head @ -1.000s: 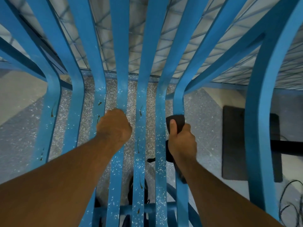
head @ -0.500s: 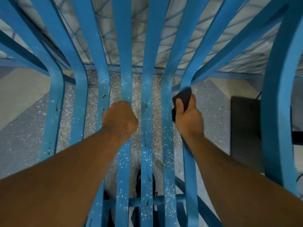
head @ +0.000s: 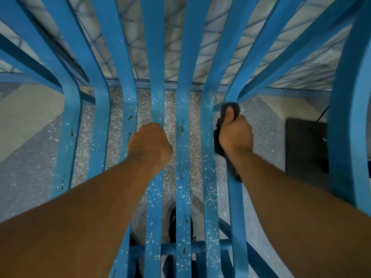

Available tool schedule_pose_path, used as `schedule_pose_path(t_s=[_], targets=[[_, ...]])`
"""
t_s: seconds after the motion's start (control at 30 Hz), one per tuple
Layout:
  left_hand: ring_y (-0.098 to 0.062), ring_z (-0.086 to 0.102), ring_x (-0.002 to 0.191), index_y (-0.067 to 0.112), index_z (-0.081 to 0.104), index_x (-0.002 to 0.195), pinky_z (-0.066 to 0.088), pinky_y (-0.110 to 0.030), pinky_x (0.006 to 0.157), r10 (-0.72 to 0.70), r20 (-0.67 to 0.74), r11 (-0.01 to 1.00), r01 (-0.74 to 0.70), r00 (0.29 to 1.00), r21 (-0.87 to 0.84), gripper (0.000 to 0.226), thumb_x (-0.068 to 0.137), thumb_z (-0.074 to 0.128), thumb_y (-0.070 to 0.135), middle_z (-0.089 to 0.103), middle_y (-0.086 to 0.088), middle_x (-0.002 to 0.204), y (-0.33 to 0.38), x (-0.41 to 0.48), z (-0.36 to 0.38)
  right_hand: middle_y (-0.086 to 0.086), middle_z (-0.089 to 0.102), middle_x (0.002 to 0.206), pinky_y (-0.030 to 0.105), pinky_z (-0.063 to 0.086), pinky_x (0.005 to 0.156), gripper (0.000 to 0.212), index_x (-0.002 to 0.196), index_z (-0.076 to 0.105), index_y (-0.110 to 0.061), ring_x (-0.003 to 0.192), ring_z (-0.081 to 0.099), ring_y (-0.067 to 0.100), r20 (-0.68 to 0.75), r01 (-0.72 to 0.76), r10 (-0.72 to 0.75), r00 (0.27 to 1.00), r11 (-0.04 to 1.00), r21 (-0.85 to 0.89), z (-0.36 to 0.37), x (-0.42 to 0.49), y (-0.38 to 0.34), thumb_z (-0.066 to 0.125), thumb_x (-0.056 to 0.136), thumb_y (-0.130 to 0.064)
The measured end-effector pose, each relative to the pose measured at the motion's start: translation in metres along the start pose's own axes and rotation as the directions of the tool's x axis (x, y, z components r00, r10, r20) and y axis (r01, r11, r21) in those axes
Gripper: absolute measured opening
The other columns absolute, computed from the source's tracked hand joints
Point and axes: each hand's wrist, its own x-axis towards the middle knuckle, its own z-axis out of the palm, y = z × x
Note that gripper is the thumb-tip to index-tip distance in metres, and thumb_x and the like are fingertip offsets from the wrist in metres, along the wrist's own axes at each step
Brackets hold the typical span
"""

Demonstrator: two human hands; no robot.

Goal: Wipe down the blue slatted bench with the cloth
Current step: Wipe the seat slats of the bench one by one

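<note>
Head view: right hand (head: 235, 135) clenched on dark cloth (head: 232, 107) pressed to the blue slatted surface (head: 208, 167); left hand (head: 150, 145) fisted around middle slat (head: 157, 105).

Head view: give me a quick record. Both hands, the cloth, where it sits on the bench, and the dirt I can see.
left hand: curled round a middle slat, fingers hidden
right hand: grips cloth, thumb on top
cloth: dark, pressed on right slat near the bend up to the backrest
bench: blue, white specks on the seat slats
streaks: brown, on several slats left of the cloth
mat: dark, on the floor at right
</note>
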Motion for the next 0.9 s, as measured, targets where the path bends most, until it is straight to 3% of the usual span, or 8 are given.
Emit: schedule_pose_path(t_s=[0.1,0.23,0.37,0.47,0.57,0.67,0.8,0.9], targets=[[-0.013,0.052,0.055,0.012,0.051,0.069,0.035,-0.021,0.040,0.000,-0.006,1.000,0.000,1.000,0.011,0.025,0.081,0.072,0.012,0.056,-0.002,0.068,0.000,0.000,0.000,-0.012,0.046,0.072,0.020,0.031,0.045,0.045,0.106,0.050,-0.016,0.060,0.047,0.004,-0.022,0.081,-0.079,0.997,0.995,0.063,0.003,0.020,-0.009,0.032,0.098,-0.057],[-0.010,0.049,0.055,0.013,0.049,0.070,0.034,-0.020,0.041,-0.003,0.001,1.000,0.003,1.000,0.006,0.027,0.084,0.072,0.016,0.054,0.000,0.069,0.001,-0.001,0.000,-0.010,0.050,0.080,0.021,0.036,0.052,0.039,0.110,0.044,-0.018,0.070,0.053,0.014,-0.068,0.194,-0.188,0.980,0.976,0.099,0.003,0.028,-0.013,0.038,0.098,-0.055],[-0.011,0.050,0.057,0.013,0.049,0.069,0.040,-0.022,0.046,-0.003,0.016,1.000,0.003,1.000,0.021,0.026,0.083,0.071,0.015,0.055,-0.001,0.070,0.001,-0.001,0.000,-0.001,0.058,0.090,0.032,0.047,0.064,0.055,0.118,0.043,-0.018,0.075,0.058,0.020,0.040,0.093,-0.097,0.995,0.992,0.088,0.003,0.027,-0.015,0.029,0.094,-0.066],[-0.012,0.051,0.057,0.012,0.051,0.069,0.040,-0.023,0.046,0.001,0.019,0.999,-0.002,1.000,0.036,0.024,0.085,0.068,0.015,0.055,-0.002,0.069,0.001,-0.002,-0.003,-0.004,0.053,0.078,0.026,0.037,0.052,0.059,0.114,0.049,-0.016,0.063,0.052,0.013,0.061,0.005,-0.006,0.998,1.000,0.024,0.001,0.007,-0.001,0.028,0.094,-0.067],[-0.013,0.051,0.057,0.011,0.050,0.068,0.040,-0.023,0.045,0.004,0.024,0.999,-0.005,1.000,0.038,0.024,0.085,0.067,0.014,0.054,-0.002,0.068,0.002,-0.004,-0.006,-0.009,0.044,0.069,0.024,0.029,0.048,0.051,0.107,0.048,-0.017,0.056,0.043,0.009,0.006,0.005,-0.004,1.000,0.999,-0.051,-0.004,-0.035,0.026,0.028,0.096,-0.063],[-0.016,0.054,0.061,0.011,0.049,0.068,0.047,-0.028,0.055,0.020,0.023,0.999,-0.021,1.000,0.048,0.024,0.085,0.067,0.012,0.055,-0.003,0.070,0.002,-0.007,-0.007,-0.004,0.056,0.077,0.038,0.051,0.056,0.048,0.111,0.045,-0.020,0.066,0.059,0.019,0.024,0.058,-0.058,0.998,0.998,-0.035,-0.011,-0.085,0.057,0.027,0.096,-0.061],[-0.015,0.052,0.057,0.011,0.047,0.067,0.038,-0.024,0.042,0.022,0.021,0.998,-0.023,1.000,0.055,0.027,0.087,0.066,0.012,0.054,-0.003,0.069,0.003,-0.008,-0.008,0.004,0.062,0.117,0.050,0.058,0.074,0.057,0.137,0.032,-0.025,0.092,0.066,0.027,0.070,0.088,-0.089,0.994,0.996,0.020,-0.020,-0.132,0.084,0.030,0.092,-0.059],[-0.014,0.049,0.057,0.011,0.046,0.067,0.036,-0.024,0.042,0.014,0.028,0.998,-0.015,1.000,0.067,0.028,0.087,0.066,0.013,0.053,-0.003,0.070,0.004,-0.008,-0.008,0.002,0.065,0.098,0.042,0.057,0.062,0.050,0.132,0.038,-0.020,0.078,0.065,0.021,0.083,0.056,-0.058,0.995,0.998,0.024,-0.018,-0.117,0.077,0.035,0.096,-0.055]])
